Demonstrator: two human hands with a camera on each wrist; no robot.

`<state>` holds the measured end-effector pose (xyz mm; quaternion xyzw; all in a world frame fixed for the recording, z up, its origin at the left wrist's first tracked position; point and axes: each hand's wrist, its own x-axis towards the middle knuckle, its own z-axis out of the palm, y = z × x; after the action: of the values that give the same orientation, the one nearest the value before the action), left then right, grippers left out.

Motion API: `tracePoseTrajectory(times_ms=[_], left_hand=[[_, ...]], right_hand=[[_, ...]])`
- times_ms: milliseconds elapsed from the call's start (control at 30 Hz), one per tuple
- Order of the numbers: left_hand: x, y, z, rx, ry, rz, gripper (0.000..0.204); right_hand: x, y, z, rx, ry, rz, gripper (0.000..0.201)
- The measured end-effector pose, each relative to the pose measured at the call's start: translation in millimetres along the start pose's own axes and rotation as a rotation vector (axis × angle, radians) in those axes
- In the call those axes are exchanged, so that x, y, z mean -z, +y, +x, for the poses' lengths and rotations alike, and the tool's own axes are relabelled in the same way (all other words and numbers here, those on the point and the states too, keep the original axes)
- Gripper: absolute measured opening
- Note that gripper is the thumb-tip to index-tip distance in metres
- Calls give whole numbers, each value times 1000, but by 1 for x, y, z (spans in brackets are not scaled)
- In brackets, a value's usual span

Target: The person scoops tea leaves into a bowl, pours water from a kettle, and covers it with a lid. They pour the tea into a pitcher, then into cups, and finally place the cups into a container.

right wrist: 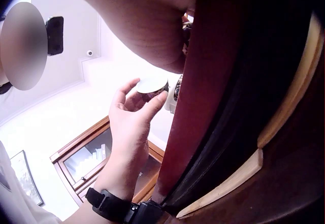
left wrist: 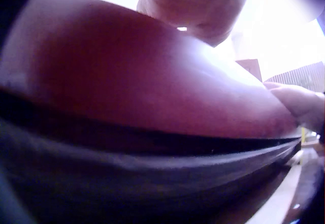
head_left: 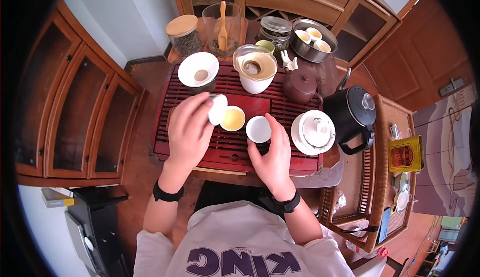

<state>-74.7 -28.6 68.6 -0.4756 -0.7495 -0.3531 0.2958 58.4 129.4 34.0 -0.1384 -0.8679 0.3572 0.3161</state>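
Observation:
In the head view my left hand [head_left: 189, 129] grips a small white cup [head_left: 218, 109], tipped on its side and held up right beside a white cup of yellow tea [head_left: 232, 119]. That tilted cup [right wrist: 152, 85] also shows between thumb and fingers in the right wrist view. On the red slatted tea tray [head_left: 210, 162], my right hand [head_left: 275, 159] has its thumb and forefinger round another white cup [head_left: 258, 129], whose inside looks white. A lidded white gaiwan [head_left: 316, 129] sits just right of that hand. The left wrist view is mostly filled by skin, with the cup hidden.
Behind the hands stand a white bowl [head_left: 198, 69], a strainer [head_left: 252, 67] on a white pitcher and a brown teapot [head_left: 300, 83]. A black kettle [head_left: 350, 119] is at the right. Tea jars [head_left: 187, 39] and a metal bowl of cups [head_left: 306, 52] line the back.

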Motion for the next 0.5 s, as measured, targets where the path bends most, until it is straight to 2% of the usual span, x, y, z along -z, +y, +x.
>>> tracePoseTrajectory(times_ms=[33, 67, 100, 167, 267, 367, 500], left_hand=[[-6, 0, -5, 228, 103, -135, 52], [-10, -2, -8, 403, 133, -319, 65], [-12, 0, -12, 543, 175, -498, 66], [-7, -4, -12, 692, 105, -597, 68], [-8, -5, -23, 731, 66, -553, 66], [-7, -3, -29, 671, -55, -417, 56], [-10, -6, -33, 602, -112, -293, 54]], right_hand=[[0, 0, 0, 1, -5, 3, 69], [0, 0, 0, 2, -5, 1, 69], [0, 0, 0, 2, -4, 3, 69], [0, 0, 0, 3, -6, 6, 69], [-1, 1, 0, 4, -8, 6, 70], [-2, 2, -1, 5, 3, -17, 69], [-2, 2, -1, 37, 5, -33, 69]])
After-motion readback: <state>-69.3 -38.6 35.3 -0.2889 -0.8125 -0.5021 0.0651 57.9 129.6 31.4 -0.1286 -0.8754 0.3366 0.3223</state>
